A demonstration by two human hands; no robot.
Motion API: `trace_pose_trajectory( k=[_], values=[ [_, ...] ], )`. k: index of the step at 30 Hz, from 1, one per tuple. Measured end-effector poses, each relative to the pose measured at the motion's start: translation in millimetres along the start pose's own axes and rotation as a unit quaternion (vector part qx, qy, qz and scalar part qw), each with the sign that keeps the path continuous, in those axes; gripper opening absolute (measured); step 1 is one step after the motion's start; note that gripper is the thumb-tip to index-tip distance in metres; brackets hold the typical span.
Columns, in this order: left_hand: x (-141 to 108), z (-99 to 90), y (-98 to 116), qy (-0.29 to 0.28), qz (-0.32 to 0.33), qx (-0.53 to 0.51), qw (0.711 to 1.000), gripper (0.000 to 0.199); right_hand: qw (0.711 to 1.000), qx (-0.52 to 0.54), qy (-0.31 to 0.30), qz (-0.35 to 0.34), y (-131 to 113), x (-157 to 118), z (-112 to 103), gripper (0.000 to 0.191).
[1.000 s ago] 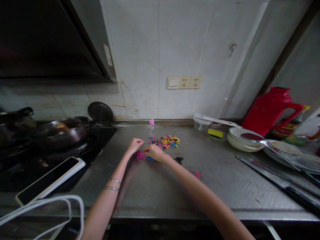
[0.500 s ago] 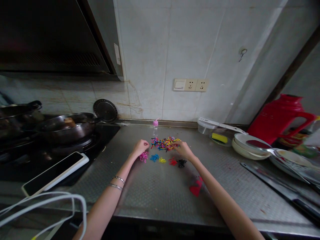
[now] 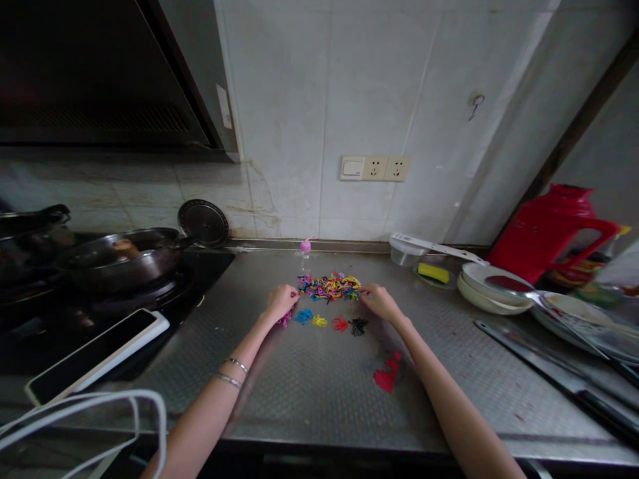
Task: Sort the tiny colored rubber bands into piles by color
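Note:
A mixed heap of small multicoloured rubber bands [image 3: 329,287] lies on the metal counter between my hands. My left hand [image 3: 281,303] is at its left edge with fingers pinched together, partly covering a pink pile of bands [image 3: 285,320]. At the right edge, my right hand [image 3: 380,301] has its fingertips closed together against the heap. Whatever either hand holds is too small to make out. In front of the heap sit separate small piles: blue bands [image 3: 303,317], yellow bands [image 3: 319,320], red bands [image 3: 340,323] and black bands [image 3: 358,326].
A pink-topped clear little bottle [image 3: 305,247] stands behind the heap. Red shapes [image 3: 385,378] lie near my right forearm. To the right are bowls [image 3: 492,293], a knife [image 3: 529,359] and a red thermos [image 3: 549,233]; to the left, a pan [image 3: 124,263] and a white-edged device [image 3: 97,352].
My right hand has moved right, from over the heap to its right edge. My left hand has come slightly closer to the heap, covering more of the pink pile. The view has shifted slightly.

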State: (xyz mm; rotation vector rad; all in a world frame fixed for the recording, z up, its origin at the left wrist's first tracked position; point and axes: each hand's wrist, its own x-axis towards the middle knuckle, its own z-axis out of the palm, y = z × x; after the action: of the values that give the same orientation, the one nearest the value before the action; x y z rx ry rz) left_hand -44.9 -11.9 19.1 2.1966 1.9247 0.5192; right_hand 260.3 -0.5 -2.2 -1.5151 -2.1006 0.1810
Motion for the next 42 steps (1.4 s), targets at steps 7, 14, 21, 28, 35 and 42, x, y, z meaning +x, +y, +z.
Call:
trace_pose_trajectory(
  k=[7, 14, 21, 28, 35, 42],
  values=[
    [-1, -5.9, -2, -0.008, -0.020, 0.012, 1.000, 0.020, 0.999, -0.020, -0.031, -0.019, -5, -6, 0, 0.025],
    [-6, -7.0, 14, 0.043, 0.073, -0.068, 0.994, 0.021, 0.999, -0.024, -0.028, -0.024, -3, -6, 2, 0.023],
    [-23, 8.9, 54, -0.006, 0.196, -0.124, 0.973, 0.020, 0.999, -0.019, -0.022, -0.025, -3, -7, 2, 0.020],
    [-44, 23.8, 75, -0.071, 0.229, -0.092, 0.967, 0.021, 0.999, -0.024, -0.024, -0.043, -2, -6, 1, 0.018],
    [-47, 22.8, 76, -0.078, 0.234, -0.090, 0.965, 0.022, 0.999, -0.011, -0.013, -0.030, 2, -4, 2, 0.016],
    [-45, 20.7, 76, -0.069, 0.227, -0.125, 0.963, 0.021, 0.999, 0.038, -0.010, -0.011, 7, -2, 0, 0.019]
  ],
)
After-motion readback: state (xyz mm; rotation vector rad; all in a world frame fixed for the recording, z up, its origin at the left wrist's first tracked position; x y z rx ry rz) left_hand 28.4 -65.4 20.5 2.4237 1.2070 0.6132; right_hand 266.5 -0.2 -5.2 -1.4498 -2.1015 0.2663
